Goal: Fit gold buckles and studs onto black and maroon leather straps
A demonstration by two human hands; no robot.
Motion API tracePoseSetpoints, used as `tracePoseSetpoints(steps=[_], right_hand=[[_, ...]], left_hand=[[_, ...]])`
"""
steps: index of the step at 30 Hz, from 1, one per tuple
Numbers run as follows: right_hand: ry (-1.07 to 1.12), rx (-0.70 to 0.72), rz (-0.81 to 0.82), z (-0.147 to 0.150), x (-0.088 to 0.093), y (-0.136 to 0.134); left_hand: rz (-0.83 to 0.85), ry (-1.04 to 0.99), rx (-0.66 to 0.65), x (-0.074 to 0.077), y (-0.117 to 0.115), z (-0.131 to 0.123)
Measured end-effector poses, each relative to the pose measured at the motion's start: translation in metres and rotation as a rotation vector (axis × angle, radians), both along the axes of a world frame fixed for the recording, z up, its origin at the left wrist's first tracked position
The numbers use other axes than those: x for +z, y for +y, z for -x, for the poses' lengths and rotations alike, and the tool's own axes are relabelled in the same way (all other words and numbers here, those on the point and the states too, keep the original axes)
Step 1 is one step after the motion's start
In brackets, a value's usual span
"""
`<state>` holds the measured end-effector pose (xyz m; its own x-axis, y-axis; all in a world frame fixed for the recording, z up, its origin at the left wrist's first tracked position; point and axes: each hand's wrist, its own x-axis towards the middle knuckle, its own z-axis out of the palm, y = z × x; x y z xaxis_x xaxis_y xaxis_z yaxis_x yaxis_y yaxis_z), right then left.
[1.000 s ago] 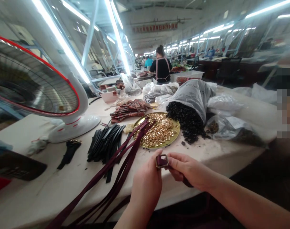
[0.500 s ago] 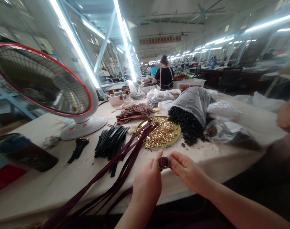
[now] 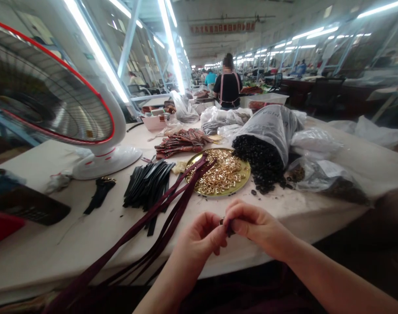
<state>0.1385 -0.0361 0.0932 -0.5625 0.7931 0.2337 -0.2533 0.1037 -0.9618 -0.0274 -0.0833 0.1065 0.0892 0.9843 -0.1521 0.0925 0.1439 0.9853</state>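
Just above the table's front edge, my left hand (image 3: pixel 204 235) and my right hand (image 3: pixel 256 222) meet, fingers pinched. Between their fingertips is a small metal buckle (image 3: pixel 221 221) with a dark maroon strap (image 3: pixel 229 227) in it. Most of both is hidden by the fingers. Beyond my hands lies a round gold-coloured tray (image 3: pixel 246 176) heaped with small gold metal buckles (image 3: pixel 220 174). Long maroon straps (image 3: pixel 146 218) run from the tray down over the table edge at the left.
Black strips (image 3: pixel 146 183) and brown strips (image 3: pixel 182 143) lie in piles. A plastic bag (image 3: pixel 271 126) spills small black pieces (image 3: pixel 261 161). At left stand a fan (image 3: pixel 101 161) and a dark jar (image 3: pixel 29 200). A person (image 3: pixel 228 85) stands farther back.
My hands have turned the buckle, so its face no longer shows. My right fingers now fold over the strap and my left fingers have curled. The view has shifted slightly.
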Motion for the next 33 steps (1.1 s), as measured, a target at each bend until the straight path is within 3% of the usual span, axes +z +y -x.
tracePoseSetpoints(steps=[3, 6, 9, 12, 15, 18, 22, 26, 33], right_hand=[[0.079, -0.06, -0.09, -0.002, -0.001, -0.007], [0.148, -0.04, -0.152, -0.015, 0.016, -0.011], [-0.315, -0.148, -0.405, -0.025, 0.029, -0.002], [-0.892, -0.209, -0.677, -0.022, 0.019, 0.012], [-1.129, -0.196, -0.792, -0.014, -0.001, 0.017], [-1.155, -0.171, -0.845, -0.01, -0.011, 0.013], [-1.08, -0.201, -0.786, -0.012, -0.009, 0.01], [-0.947, -0.152, -0.701, -0.018, -0.004, 0.009], [-0.928, -0.22, -0.709, -0.017, -0.01, -0.003]], left_hand=[[0.238, -0.346, -0.037, -0.024, 0.012, -0.012], [0.354, -0.345, 0.054, -0.058, 0.021, -0.022], [0.341, -0.403, 0.102, -0.072, 0.023, -0.026], [0.371, -0.451, 0.088, -0.067, 0.025, -0.025], [0.422, -0.429, 0.073, -0.062, 0.026, -0.026], [0.392, -0.418, 0.077, -0.065, 0.025, -0.03], [0.377, -0.399, 0.094, -0.07, 0.022, -0.031], [0.349, -0.402, 0.109, -0.066, 0.016, -0.03], [0.278, -0.4, 0.108, -0.061, 0.001, -0.037]])
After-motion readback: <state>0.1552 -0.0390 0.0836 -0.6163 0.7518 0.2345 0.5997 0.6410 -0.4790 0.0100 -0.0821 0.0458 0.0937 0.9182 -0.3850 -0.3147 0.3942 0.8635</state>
